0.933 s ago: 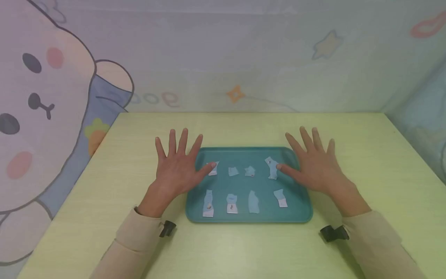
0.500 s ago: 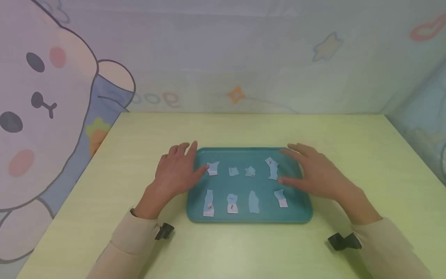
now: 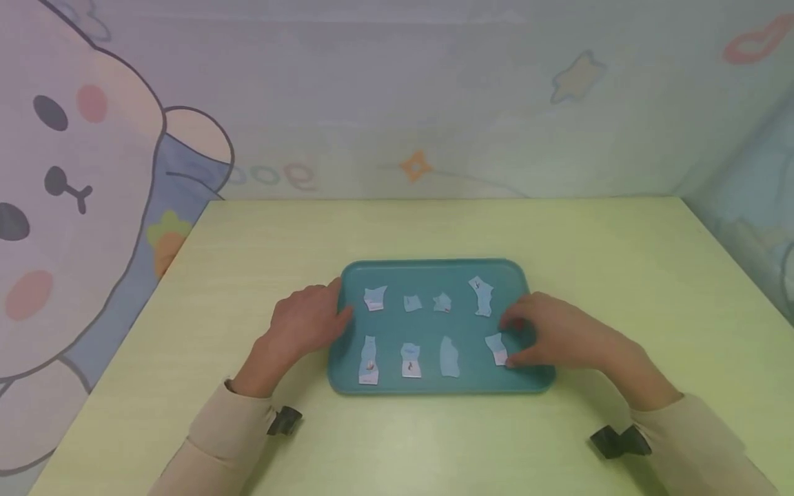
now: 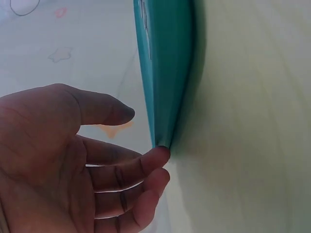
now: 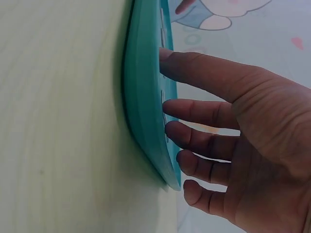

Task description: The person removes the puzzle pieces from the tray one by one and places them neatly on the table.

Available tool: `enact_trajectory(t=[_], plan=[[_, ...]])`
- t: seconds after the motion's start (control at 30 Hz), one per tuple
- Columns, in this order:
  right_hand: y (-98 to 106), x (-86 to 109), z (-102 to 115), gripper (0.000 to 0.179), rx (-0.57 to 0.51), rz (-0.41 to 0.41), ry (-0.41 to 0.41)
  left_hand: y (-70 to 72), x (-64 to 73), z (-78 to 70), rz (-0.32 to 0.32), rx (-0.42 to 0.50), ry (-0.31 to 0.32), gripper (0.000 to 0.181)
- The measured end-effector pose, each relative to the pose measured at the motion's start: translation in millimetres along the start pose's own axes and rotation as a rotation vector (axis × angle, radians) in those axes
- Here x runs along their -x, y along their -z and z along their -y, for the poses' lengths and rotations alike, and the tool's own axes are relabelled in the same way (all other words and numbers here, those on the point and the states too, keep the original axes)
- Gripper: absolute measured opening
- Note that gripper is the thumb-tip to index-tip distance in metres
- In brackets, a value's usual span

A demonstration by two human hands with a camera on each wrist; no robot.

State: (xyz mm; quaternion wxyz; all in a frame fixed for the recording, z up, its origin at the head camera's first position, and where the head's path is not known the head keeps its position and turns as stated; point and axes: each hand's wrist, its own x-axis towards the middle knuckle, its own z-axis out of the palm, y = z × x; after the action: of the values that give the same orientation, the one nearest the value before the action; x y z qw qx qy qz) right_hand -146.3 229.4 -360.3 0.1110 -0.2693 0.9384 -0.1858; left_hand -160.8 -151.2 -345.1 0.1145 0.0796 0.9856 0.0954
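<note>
A teal tray lies on the table with several torn pieces of blue and white paper in two rows. My left hand is at the tray's left edge. In the left wrist view its bent fingers touch the tray's rim, and the thumb stands apart. My right hand reaches over the tray's right side. Its thumb and fingers are spread around the front-right paper piece, nothing visibly pinched between them. In the right wrist view the fingers are parted beside the tray rim.
The pale yellow table extends around the tray. Behind it hangs a printed cloth with a cartoon bear on the left. Each sleeve has a black camera clip at the cuff.
Both hands were spread wide above the tray's sides. They have lowered and come nearer, the left to the tray's left edge, the right to the front-right paper piece. The papers have not moved.
</note>
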Motion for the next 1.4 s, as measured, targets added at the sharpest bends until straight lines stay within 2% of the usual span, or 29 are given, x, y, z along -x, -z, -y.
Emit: enact_trajectory(t=[0.33,0.5,0.73,1.0,1.3,1.4], plan=[[-1.7,-1.5,4.3,0.044,0.012,0.010,-0.012,-4.4,0.1,0.7,0.011,0.016,-0.014,0.031],[-2.4,-2.2,3.3,0.043,0.016,0.005,-0.008,-5.8,-0.5,1.2,0.015,0.011,-0.020,0.027],[-3.6,-2.6,2.0,0.041,0.037,-0.015,0.019,-5.9,-1.2,0.8,0.026,-0.001,-0.016,0.035],[-6.7,-2.2,1.9,0.039,0.030,-0.024,0.040,-8.7,-1.1,1.2,0.025,-0.001,-0.026,0.033],[-0.3,-2.4,-0.4,0.041,0.007,-0.025,-0.008,-7.6,-1.4,1.1,0.015,-0.013,-0.035,0.029],[0.3,-3.2,-3.0,0.039,0.006,-0.041,0.001,-7.9,-1.1,0.7,0.025,-0.016,-0.035,0.036]])
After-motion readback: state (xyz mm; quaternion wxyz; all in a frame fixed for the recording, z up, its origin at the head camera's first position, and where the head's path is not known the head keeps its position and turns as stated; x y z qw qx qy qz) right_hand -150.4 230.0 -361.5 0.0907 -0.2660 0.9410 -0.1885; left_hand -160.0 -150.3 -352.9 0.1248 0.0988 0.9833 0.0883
